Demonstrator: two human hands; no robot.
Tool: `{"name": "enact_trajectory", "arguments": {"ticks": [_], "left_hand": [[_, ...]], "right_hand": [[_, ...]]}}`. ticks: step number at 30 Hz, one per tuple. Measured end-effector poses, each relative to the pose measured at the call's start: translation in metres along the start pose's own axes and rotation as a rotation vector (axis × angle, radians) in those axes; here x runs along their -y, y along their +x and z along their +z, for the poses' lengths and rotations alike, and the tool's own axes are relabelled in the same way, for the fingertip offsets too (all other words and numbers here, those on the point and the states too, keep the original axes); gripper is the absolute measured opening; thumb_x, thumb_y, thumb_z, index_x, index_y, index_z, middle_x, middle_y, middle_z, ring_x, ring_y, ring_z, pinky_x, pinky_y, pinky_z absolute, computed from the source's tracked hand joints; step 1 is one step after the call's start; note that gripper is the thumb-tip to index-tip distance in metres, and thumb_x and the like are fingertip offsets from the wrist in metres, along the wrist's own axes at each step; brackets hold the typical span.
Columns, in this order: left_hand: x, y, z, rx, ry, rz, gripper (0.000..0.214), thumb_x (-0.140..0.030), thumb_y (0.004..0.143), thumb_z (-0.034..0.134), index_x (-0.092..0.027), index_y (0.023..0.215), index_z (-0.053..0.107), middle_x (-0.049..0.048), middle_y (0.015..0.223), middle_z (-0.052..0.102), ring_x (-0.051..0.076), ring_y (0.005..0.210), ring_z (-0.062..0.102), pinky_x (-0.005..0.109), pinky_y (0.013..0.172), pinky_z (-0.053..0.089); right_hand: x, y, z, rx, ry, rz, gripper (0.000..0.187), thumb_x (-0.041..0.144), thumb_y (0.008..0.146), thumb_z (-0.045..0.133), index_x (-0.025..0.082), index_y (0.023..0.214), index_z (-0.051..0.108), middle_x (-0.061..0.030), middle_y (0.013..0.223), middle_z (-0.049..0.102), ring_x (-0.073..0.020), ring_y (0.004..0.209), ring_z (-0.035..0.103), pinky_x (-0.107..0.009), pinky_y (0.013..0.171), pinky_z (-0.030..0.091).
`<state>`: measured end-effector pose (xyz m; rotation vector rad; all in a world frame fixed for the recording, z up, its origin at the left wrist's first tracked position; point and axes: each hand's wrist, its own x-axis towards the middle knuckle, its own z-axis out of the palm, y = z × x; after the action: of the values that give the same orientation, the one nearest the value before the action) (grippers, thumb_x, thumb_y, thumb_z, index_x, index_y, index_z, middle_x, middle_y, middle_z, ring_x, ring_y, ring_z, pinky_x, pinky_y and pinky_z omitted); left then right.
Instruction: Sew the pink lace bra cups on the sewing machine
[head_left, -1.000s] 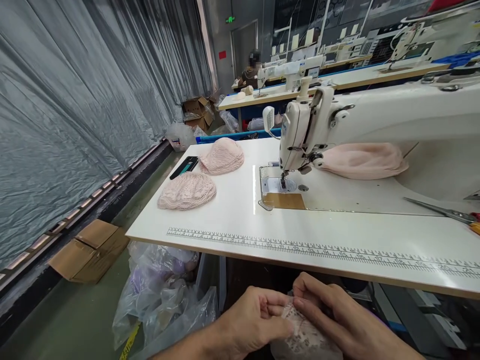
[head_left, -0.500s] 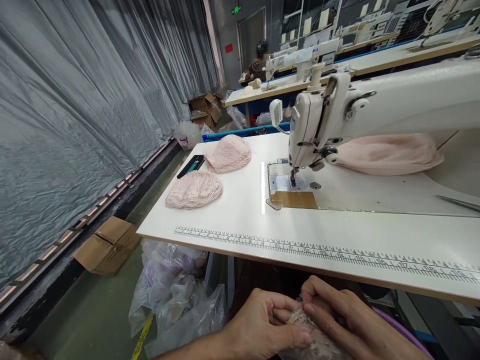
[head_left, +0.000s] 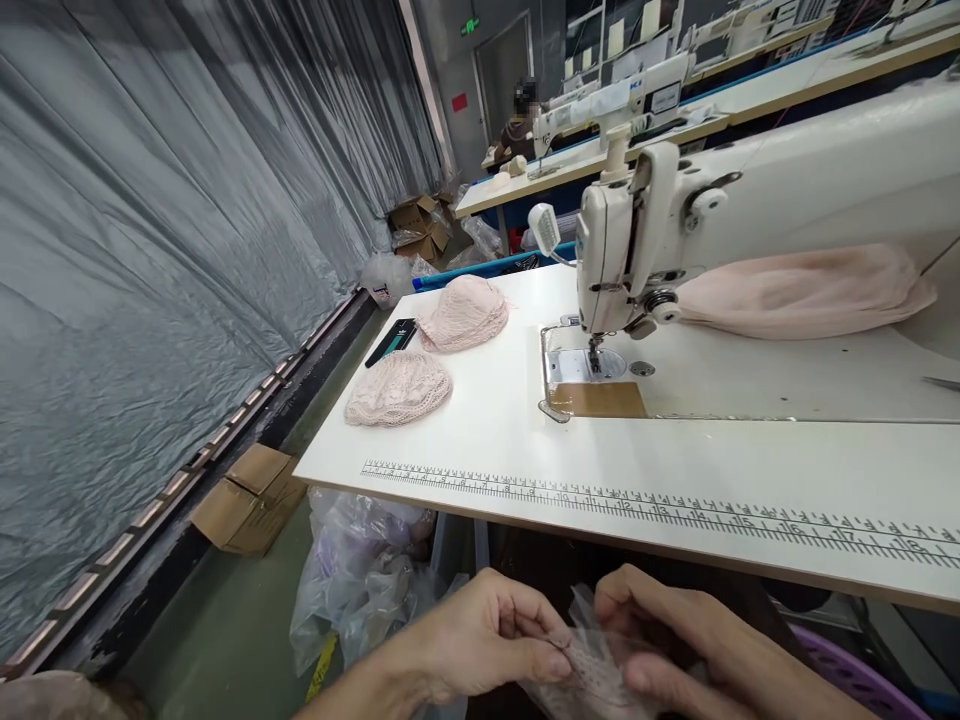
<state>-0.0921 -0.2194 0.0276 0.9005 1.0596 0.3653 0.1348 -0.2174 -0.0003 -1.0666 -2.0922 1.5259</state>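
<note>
Plastic sheeting lines the wall beside a white table (head_left: pixel 480 440) carrying a sewing machine (head_left: pixel 675 220). Below the table's near edge, the left hand (head_left: pixel 480 640) and right hand (head_left: pixel 675 650) pinch a lace piece (head_left: pixel 592 675), seemingly wrapped in clear film.

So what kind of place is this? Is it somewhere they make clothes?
Most likely a sewing workshop or small garment factory. A white sewing machine stands on a long table with a printed ruler, more machines sit in rows behind, and pink lace pieces lie beside it.
</note>
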Motion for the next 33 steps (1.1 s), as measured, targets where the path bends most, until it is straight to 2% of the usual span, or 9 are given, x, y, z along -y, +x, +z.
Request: {"name": "enact_trajectory", "arguments": {"ticks": [3,5,7,10,14,21,24,27,33], "left_hand": [[-0.005,-0.002,-0.004,0.055,0.097,-0.005,0.035,-0.043,0.061,0.078,-0.012,0.077,0.071,0.0011,0.066,0.061,0.008,0.059,0.052,0.019,0.064,0.041],[-0.009,-0.005,-0.005,0.067,0.2,0.023,0.033,-0.041,0.067,0.074,-0.011,0.082,0.072,0.0014,0.066,0.061,0.007,0.058,0.05,0.018,0.06,0.039],[-0.012,-0.007,-0.006,0.019,0.305,0.054,0.032,-0.039,0.071,0.07,-0.01,0.083,0.071,-0.0001,0.061,0.058,0.005,0.052,0.042,0.016,0.053,0.034],[-0.013,-0.01,-0.006,-0.093,0.418,0.068,0.028,-0.036,0.073,0.066,-0.008,0.078,0.07,-0.0041,0.049,0.048,0.004,0.044,0.03,0.016,0.044,0.024],[-0.01,-0.009,-0.007,-0.13,0.48,0.054,0.025,-0.033,0.073,0.064,-0.008,0.073,0.068,-0.0058,0.047,0.042,0.004,0.043,0.028,0.017,0.042,0.02],[-0.007,-0.002,-0.011,-0.094,0.412,0.029,0.023,-0.033,0.071,0.067,-0.01,0.069,0.065,-0.0056,0.048,0.046,0.005,0.044,0.031,0.017,0.044,0.023],[-0.005,-0.001,-0.013,-0.134,0.403,0.019,0.02,-0.03,0.07,0.068,-0.009,0.069,0.065,-0.0049,0.048,0.048,0.005,0.044,0.032,0.017,0.042,0.023],[-0.003,-0.003,-0.015,-0.181,0.365,0.019,0.023,-0.031,0.069,0.07,-0.009,0.066,0.064,-0.0048,0.047,0.048,0.004,0.044,0.032,0.016,0.042,0.023],[-0.004,-0.001,-0.019,0.071,0.33,-0.026,0.037,-0.028,0.06,0.08,-0.011,0.091,0.07,-0.0026,0.059,0.059,0.005,0.049,0.04,0.015,0.049,0.032]], "right_hand": [[0.0,0.003,0.001,0.059,0.04,-0.043,0.051,0.025,0.073,0.07,0.034,0.119,0.05,-0.0006,0.117,0.056,-0.0218,0.106,0.053,-0.028,0.09,0.044],[0.003,0.007,0.003,0.092,0.021,-0.06,0.065,0.015,0.067,0.072,0.036,0.123,0.047,0.0003,0.121,0.053,-0.0219,0.112,0.05,-0.03,0.095,0.041],[0.005,0.011,0.006,0.109,0.01,-0.03,0.057,0.013,0.067,0.071,0.035,0.117,0.052,0.0011,0.108,0.057,-0.0202,0.104,0.053,-0.03,0.09,0.044],[0.005,0.013,0.011,0.088,0.012,0.062,0.03,0.018,0.07,0.068,0.029,0.097,0.059,0.0018,0.092,0.056,-0.0176,0.089,0.056,-0.027,0.08,0.046],[0.0,0.013,0.013,0.098,0.03,0.095,0.005,0.029,0.078,0.061,0.024,0.079,0.058,0.0017,0.085,0.058,-0.0179,0.085,0.055,-0.026,0.075,0.044],[-0.001,0.012,0.005,0.125,0.029,0.068,0.023,0.04,0.088,0.044,0.022,0.079,0.057,-0.0014,0.084,0.056,-0.0186,0.083,0.054,-0.027,0.073,0.043],[0.001,0.012,0.003,0.161,0.025,0.072,0.014,0.034,0.087,0.05,0.022,0.087,0.058,-0.0009,0.092,0.057,-0.018,0.088,0.054,-0.027,0.078,0.042],[0.001,0.016,0.005,0.138,-0.029,0.087,0.005,0.027,0.082,0.055,0.022,0.082,0.057,0.0003,0.09,0.058,-0.0185,0.09,0.053,-0.027,0.079,0.04],[0.009,0.02,0.004,0.193,-0.06,0.082,0.009,0.017,0.08,0.05,0.021,0.083,0.057,-0.0003,0.085,0.053,-0.0171,0.083,0.052,-0.026,0.071,0.041]]}}
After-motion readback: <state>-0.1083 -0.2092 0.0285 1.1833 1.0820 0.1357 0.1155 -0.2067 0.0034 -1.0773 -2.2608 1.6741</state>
